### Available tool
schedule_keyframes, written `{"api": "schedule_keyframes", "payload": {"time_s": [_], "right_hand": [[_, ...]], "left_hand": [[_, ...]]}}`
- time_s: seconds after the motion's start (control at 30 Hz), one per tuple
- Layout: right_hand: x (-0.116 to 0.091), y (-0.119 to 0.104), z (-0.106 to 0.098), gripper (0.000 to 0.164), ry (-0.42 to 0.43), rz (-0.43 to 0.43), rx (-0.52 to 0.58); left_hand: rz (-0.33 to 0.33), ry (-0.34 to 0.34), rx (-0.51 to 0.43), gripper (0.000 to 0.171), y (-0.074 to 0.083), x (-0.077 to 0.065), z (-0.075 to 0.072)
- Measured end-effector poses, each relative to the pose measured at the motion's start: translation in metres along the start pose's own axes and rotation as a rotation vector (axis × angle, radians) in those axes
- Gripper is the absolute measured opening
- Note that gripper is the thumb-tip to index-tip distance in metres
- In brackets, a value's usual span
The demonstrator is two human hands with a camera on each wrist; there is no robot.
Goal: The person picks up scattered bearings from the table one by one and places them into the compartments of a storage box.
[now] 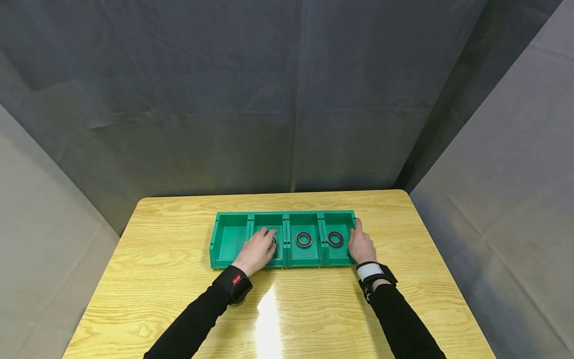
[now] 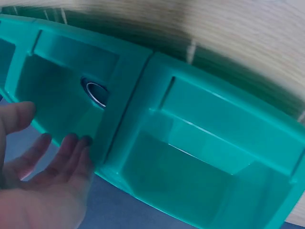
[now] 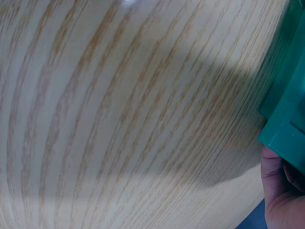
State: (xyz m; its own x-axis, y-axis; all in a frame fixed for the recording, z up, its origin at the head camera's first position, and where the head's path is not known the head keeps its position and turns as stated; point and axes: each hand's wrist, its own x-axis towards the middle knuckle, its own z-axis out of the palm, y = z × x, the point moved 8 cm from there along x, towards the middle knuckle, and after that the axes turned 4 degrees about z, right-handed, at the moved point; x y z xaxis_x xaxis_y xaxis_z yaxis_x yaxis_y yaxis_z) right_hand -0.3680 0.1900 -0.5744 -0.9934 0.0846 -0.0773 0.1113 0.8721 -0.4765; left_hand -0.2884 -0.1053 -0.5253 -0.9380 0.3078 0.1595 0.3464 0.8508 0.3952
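A green bin row with several compartments lies on the table. My left hand is over the second compartment from the left, fingers loosely bent with nothing between them in the left wrist view. A bearing lies in that compartment, partly hidden by the hand in the head view. At the right end, my right hand holds the end wall, thumb over the rim and fingers outside. Dark bearings with silvery rings lie in the other compartments: one bearing in the third, another bearing in the rightmost.
The wooden table reaches back to a dark grey curtain. Pale sheets hang at both sides, including the right sheet. The leftmost compartment shows its bare green floor.
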Motion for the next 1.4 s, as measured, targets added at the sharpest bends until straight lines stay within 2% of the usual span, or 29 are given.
{"api": "schedule_keyframes", "payload": {"time_s": [0.3, 0.47, 0.8, 0.9, 1.13, 1.4], "right_hand": [[0.0, 0.001, 0.0, 0.045, -0.006, -0.003, 0.015], [0.0, 0.002, 0.0, 0.045, 0.003, -0.009, 0.01], [0.0, 0.003, 0.001, 0.045, -0.004, -0.007, 0.009], [0.0, 0.002, 0.001, 0.046, -0.01, -0.009, 0.014], [0.001, 0.002, 0.001, 0.047, -0.012, -0.007, 0.014], [0.002, 0.003, 0.001, 0.046, -0.027, -0.001, 0.006]], "left_hand": [[-0.027, 0.042, -0.072, 0.034, -0.005, -0.022, -0.02], [-0.049, 0.074, -0.072, 0.03, -0.011, -0.037, -0.031], [-0.052, 0.131, -0.052, 0.029, -0.016, -0.065, -0.05], [-0.07, 0.121, -0.048, 0.03, -0.024, -0.077, -0.051], [-0.171, 0.064, -0.037, 0.032, -0.05, -0.109, -0.048], [-0.184, 0.027, 0.006, 0.036, -0.06, -0.125, -0.045]]}}
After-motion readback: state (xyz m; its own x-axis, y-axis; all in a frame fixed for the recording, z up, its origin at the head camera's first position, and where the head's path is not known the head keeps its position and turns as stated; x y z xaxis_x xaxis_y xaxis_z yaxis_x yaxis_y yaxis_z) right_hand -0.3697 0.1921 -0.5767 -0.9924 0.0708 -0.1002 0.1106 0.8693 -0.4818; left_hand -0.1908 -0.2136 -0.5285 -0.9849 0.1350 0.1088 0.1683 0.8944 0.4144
